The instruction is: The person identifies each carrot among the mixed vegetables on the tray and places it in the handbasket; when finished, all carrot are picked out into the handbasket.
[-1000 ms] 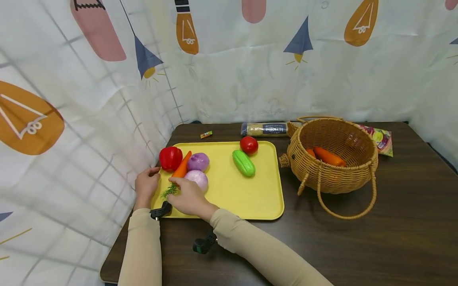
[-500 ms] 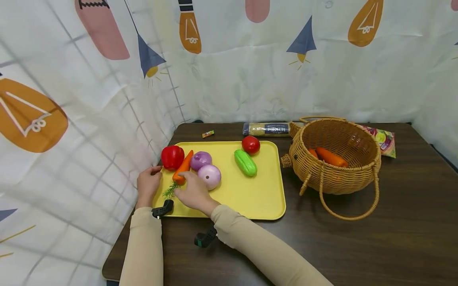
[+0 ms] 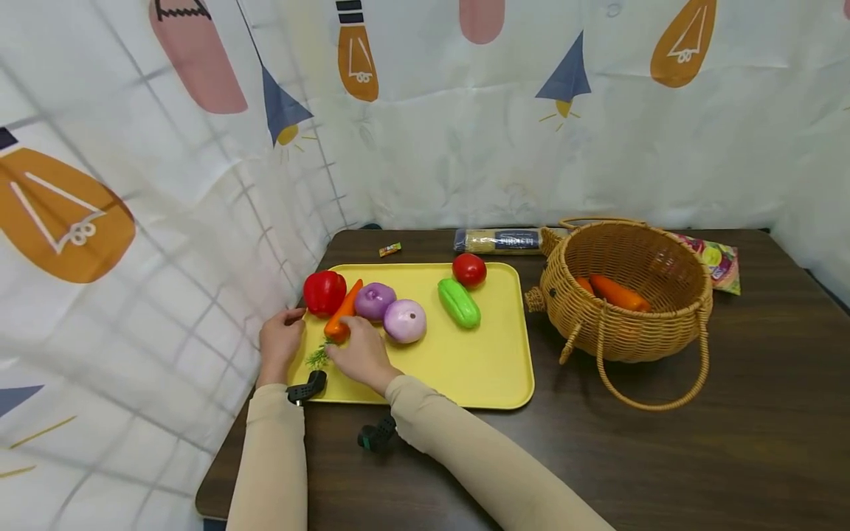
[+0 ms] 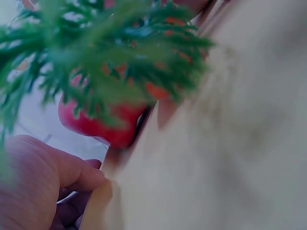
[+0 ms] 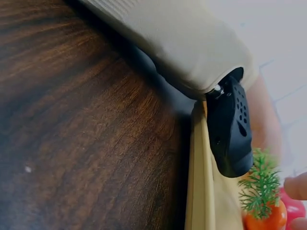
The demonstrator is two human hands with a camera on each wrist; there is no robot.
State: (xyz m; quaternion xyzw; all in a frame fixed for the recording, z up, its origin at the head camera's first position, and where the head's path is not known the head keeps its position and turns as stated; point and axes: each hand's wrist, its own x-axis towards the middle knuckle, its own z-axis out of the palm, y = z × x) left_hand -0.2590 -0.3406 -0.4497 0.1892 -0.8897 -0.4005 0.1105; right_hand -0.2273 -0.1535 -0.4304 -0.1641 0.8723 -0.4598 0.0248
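My left hand [image 3: 279, 343] pinches the left rim of a yellow tray [image 3: 474, 369], thumb on top in the left wrist view. The tray bears a red bell pepper [image 3: 325, 293], a carrot [image 3: 339, 321] with green leaves [image 4: 120, 57], two purple onions, one [image 3: 375, 301] behind the other [image 3: 405, 321], a green cucumber [image 3: 459, 302] and a tomato [image 3: 469, 270]. My right hand [image 3: 361, 356] is over the carrot's thick, leafy end, thumb and fingers apart. Whether it touches the carrot is unclear. In the right wrist view only its fingertips [image 5: 296, 187] show, at the right edge.
A pig-shaped wicker basket [image 3: 624, 343] with carrots [image 3: 619, 293] inside stands right of the tray, its rope handle hanging forward. Behind lie a pasta packet [image 3: 505, 241], a colourful snack bag [image 3: 720, 265] and a small wrapped sweet [image 3: 389, 249]. A patterned curtain [image 3: 425, 147] borders the dark table.
The front onion has rolled right, out from beside my right hand, and turned its end up. My right hand has stayed near the carrot; my left still holds the tray rim.
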